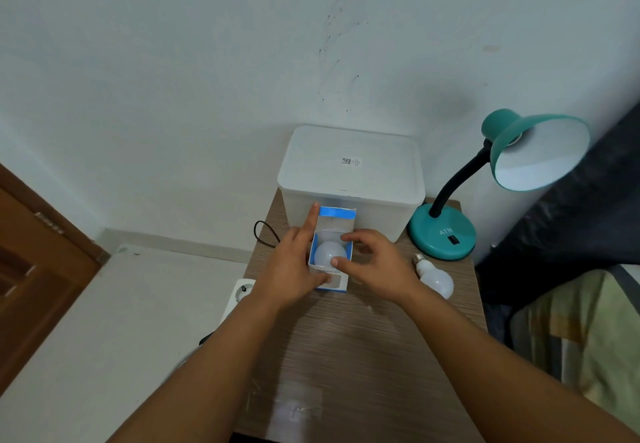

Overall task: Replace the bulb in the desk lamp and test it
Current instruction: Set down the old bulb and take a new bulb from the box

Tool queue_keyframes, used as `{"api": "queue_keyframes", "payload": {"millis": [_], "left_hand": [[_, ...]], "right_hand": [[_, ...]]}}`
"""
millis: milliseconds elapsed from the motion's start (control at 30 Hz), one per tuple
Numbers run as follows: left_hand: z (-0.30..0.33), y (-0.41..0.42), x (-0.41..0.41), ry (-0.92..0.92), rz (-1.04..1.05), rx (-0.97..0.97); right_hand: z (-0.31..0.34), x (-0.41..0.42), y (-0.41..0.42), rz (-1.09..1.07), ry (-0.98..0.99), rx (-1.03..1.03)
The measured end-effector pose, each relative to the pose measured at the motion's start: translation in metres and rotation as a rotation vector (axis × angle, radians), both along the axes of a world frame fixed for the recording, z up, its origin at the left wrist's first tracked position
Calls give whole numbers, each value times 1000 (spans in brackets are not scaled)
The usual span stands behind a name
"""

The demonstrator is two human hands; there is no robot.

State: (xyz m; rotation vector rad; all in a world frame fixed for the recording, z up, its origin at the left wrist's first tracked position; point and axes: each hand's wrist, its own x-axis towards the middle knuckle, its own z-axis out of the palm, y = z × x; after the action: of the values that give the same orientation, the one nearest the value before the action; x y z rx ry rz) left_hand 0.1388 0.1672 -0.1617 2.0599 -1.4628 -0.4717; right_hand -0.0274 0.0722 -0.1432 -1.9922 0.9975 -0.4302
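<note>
A small blue and white bulb box (333,271) stands on the wooden table (363,345) with its top flap open. A white bulb (327,252) sits inside it, dome up. My left hand (294,266) grips the box's left side, index finger stretched up along the flap. My right hand (374,262) reaches over the opening, thumb and fingertips touching the bulb's dome. A second white bulb (437,279) lies loose on the table to the right, screw base pointing away. The teal desk lamp (446,234) stands at the back right, its shade (540,151) tilted and no bulb showing in it.
A white lidded plastic container (349,172) stands behind the box against the wall. A black cord (265,233) loops off the table's left edge. A white power strip (239,295) lies on the floor at left. Bedding (581,324) borders the table on the right.
</note>
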Motion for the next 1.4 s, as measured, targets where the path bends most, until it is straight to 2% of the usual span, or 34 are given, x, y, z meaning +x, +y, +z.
{"api": "queue_keyframes", "payload": {"millis": [300, 667, 933, 1400], "left_hand": [[0, -1, 4, -10, -15, -3], [2, 2, 1, -15, -26, -1], [0, 1, 3, -7, -42, -3], [-4, 8, -4, 59, 19, -77]], "right_hand": [[2, 20, -11, 48, 226, -1], [12, 27, -16, 123, 359, 40], [17, 19, -11, 65, 201, 82], [47, -42, 12, -157, -219, 199]]}}
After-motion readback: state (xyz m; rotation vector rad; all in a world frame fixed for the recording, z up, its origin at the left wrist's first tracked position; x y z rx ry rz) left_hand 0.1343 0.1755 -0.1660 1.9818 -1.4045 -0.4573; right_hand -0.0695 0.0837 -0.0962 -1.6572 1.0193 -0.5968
